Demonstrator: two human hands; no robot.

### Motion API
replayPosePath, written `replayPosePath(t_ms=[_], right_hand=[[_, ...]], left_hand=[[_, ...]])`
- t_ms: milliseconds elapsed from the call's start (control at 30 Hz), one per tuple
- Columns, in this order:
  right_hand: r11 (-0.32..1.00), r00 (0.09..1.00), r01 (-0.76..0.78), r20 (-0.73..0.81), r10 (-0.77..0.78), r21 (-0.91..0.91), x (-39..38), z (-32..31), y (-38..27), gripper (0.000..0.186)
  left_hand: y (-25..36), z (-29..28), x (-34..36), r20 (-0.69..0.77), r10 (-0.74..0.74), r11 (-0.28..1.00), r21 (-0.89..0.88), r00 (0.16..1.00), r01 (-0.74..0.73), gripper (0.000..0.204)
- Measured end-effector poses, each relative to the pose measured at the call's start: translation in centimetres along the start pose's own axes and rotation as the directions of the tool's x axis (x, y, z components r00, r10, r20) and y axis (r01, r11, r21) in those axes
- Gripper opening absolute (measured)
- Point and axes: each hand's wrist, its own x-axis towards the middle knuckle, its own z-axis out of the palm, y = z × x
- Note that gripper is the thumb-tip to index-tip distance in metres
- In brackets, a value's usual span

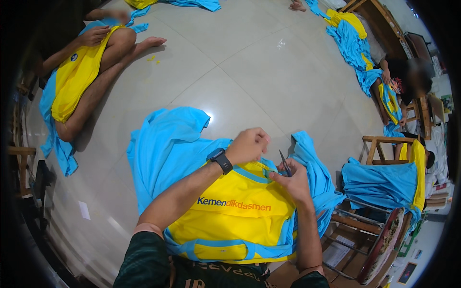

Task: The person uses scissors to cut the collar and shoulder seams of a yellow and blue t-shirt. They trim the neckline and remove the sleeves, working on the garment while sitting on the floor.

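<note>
A yellow and light-blue shirt (230,225) with printed lettering lies across my lap, its blue sleeves spread onto the tiles. My left hand (247,144), with a dark watch on the wrist, is raised over the blue-edged neckline (252,176). Its fingers are curled together; what they hold, if anything, is too small to make out. My right hand (292,178) grips small metal scissors (283,158), blades pointing up, beside the right part of the neckline, where its thumb rests close to the fabric.
A seated co-worker (120,53) at left holds a similar garment (77,81). Others (413,79) sit along the right among piled shirts (345,41). A wooden stool (384,139), a draped blue shirt (374,180) and a metal-framed chair (379,245) stand close at my right.
</note>
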Motion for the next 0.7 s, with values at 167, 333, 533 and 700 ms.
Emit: replayPosePath(t_ms=[167, 333, 533, 700], right_hand=[[0.992, 0.998, -0.059, -0.031, 0.063, 0.115, 0.0, -0.4, 0.0, 0.022], [0.914, 0.980, -0.188, 0.000, 0.201, 0.360, 0.5, -0.9, 0.5, 0.016], [0.702, 0.956, -0.257, 0.070, 0.284, 0.665, 0.7, -1.7, 0.6, 0.015], [0.656, 0.955, -0.266, 0.102, 0.278, 0.707, 0.7, -1.8, 0.7, 0.015]], left_hand=[[0.0, -0.8, 0.6, -0.389, 0.476, 0.854, 0.420, 0.789, -0.307, 0.031], [1.9, -2.2, -1.1, -0.113, 0.285, 0.921, 0.306, 0.952, -0.240, 0.027], [1.8, -2.5, -4.0, 0.254, 0.348, 0.799, 0.423, 0.902, -0.427, 0.022], [-0.1, -1.3, -4.2, 0.216, 0.520, 0.628, 0.559, 0.826, -0.541, 0.021]])
